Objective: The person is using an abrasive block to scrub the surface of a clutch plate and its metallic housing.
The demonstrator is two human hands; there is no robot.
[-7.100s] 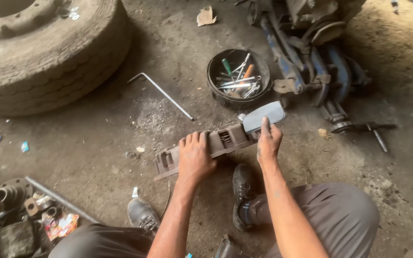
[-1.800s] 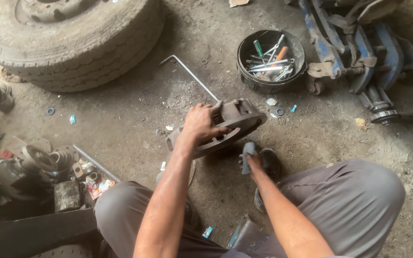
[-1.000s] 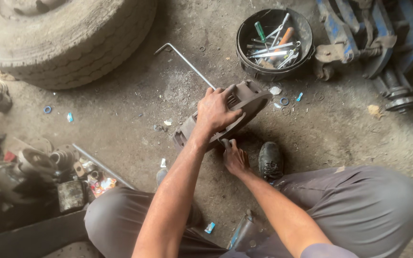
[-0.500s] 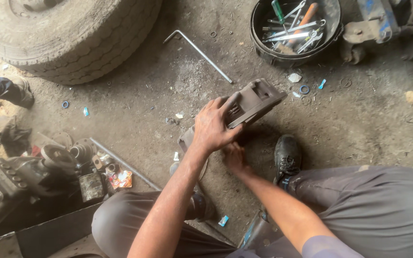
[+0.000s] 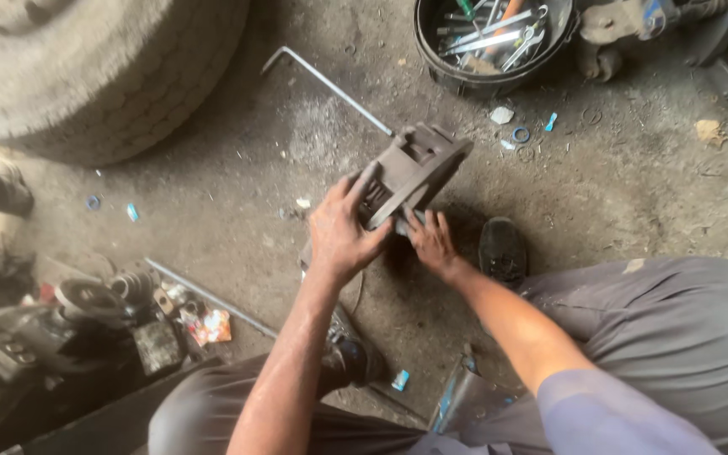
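Seen from above, a person squats on a dirty concrete floor (image 5: 212,211) in a workshop. At far left, a pile of greasy engine parts (image 5: 52,329) lies beside a thin metal rod (image 5: 212,297), and above them a large worn truck tyre (image 5: 86,67) fills the top corner. Right of the tyre, a bent steel bar (image 5: 330,84) lies on the floor, its far end running up to a heavy grey metal casting (image 5: 410,168). The casting sits at the centre, tilted up on edge. The left hand (image 5: 343,232) is closed around the casting's lower left side, fingers spread over its top edge and thumb pressed below. Just to the right, the right hand (image 5: 433,243) lies half open with its fingertips touching the casting's underside; whether it grips anything cannot be told. Beyond the hands is a black shoe (image 5: 501,251), then grey trousers (image 5: 659,337). At top right stands a round black bucket (image 5: 444,72) full of spanners.
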